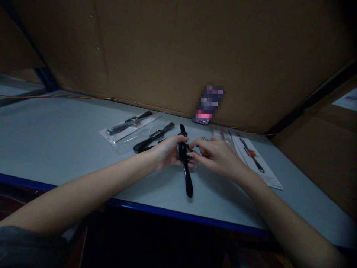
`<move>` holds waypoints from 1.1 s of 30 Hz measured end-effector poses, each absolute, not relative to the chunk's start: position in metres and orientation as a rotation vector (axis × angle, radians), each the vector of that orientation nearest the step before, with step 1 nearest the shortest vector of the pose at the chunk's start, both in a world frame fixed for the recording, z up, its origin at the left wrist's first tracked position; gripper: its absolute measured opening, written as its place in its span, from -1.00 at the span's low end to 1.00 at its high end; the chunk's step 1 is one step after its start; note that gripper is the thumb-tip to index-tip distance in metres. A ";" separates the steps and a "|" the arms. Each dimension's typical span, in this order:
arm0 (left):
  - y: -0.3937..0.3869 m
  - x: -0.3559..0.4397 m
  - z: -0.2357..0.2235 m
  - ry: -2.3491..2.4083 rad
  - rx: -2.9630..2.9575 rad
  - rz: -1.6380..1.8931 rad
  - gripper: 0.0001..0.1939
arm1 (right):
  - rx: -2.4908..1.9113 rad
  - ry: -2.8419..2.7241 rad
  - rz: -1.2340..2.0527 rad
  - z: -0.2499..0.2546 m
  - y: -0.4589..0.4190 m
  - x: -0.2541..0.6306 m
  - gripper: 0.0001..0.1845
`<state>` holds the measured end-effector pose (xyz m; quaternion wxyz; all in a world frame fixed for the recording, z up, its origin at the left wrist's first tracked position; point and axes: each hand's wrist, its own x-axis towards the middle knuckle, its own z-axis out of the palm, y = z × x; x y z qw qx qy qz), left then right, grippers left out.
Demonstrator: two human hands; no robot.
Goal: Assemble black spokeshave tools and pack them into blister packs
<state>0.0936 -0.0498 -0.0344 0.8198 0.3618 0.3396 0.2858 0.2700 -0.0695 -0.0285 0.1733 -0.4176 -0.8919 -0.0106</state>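
Gripped at mid-length between left hand [167,152] and right hand [217,156], fingers [198,149] closed on it, a glossy black long-handled tool [188,182] above the pale grey table [55,130], seemingly stiff and slick, surest held at its thick middle, then clear-bagged black tools [139,128], then a brown cardboard wall [195,48].

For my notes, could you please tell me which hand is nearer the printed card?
Right. The right hand is close beside the printed card; the left hand is farther off, beyond the black-handled tool.
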 end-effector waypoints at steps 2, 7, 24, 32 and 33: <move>-0.051 0.094 -0.034 0.727 0.774 0.611 -0.80 | -1.209 -2.531 -0.093 -0.029 -0.070 0.268 -0.82; -0.057 0.098 -0.030 0.762 0.798 0.659 -0.80 | -1.320 -2.491 -0.148 -0.031 -0.075 0.259 -0.73; -0.064 0.102 -0.028 0.563 0.991 0.972 -0.74 | -1.289 -1.671 0.817 -0.023 -0.066 0.268 -0.61; -0.044 0.086 -0.022 0.435 0.995 0.783 -0.71 | -0.962 -1.272 1.324 -0.025 -0.054 0.280 -0.66; -0.042 0.085 -0.024 0.411 0.991 0.714 -0.71 | -0.946 -1.253 1.370 -0.026 -0.053 0.281 -0.66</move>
